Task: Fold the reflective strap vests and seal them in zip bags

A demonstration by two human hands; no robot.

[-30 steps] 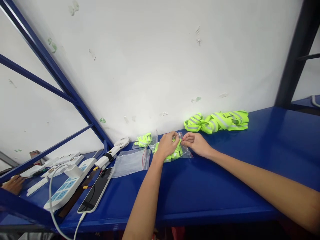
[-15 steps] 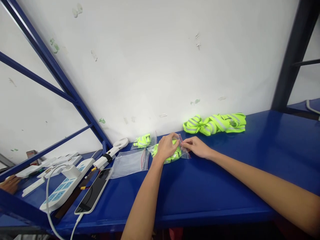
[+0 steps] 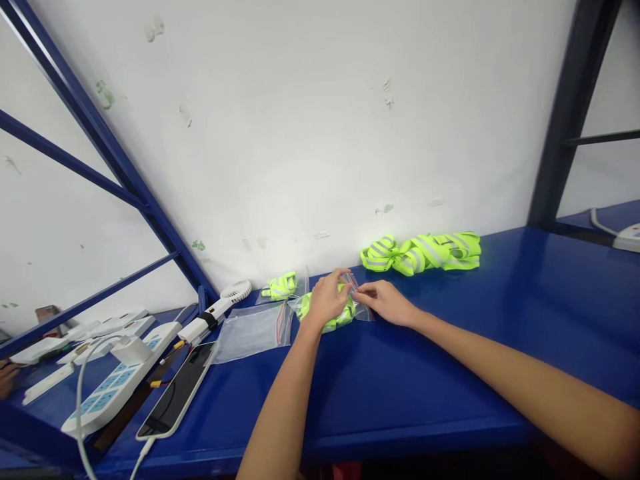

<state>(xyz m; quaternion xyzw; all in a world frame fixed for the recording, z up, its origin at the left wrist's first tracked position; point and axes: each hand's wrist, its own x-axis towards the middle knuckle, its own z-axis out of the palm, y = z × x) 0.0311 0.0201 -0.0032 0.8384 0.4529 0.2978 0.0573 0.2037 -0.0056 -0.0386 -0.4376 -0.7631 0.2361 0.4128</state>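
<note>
A clear zip bag (image 3: 345, 312) with a folded neon-yellow reflective band inside lies on the blue shelf (image 3: 450, 360) near the wall. My left hand (image 3: 327, 299) rests on the bag with its fingers pinched at the bag's red-lined top edge. My right hand (image 3: 383, 300) pinches the same edge from the right, fingertips almost touching the left ones. A second bagged band (image 3: 280, 285) lies just to the left. Loose neon-yellow bands (image 3: 423, 252) are piled against the wall to the right.
Empty clear zip bags (image 3: 250, 327) lie to the left. Beyond them are a small white handheld fan (image 3: 217, 308), a phone (image 3: 173, 400) on a cable and a white power strip (image 3: 113, 383). Blue shelf braces (image 3: 100, 147) slant at the left; a dark post (image 3: 565, 113) stands at the right.
Both hands stay pinched on the bag's top edge, their fingertips now a little closer together. The camera has shifted, so everything sits slightly lower and further left in view.
</note>
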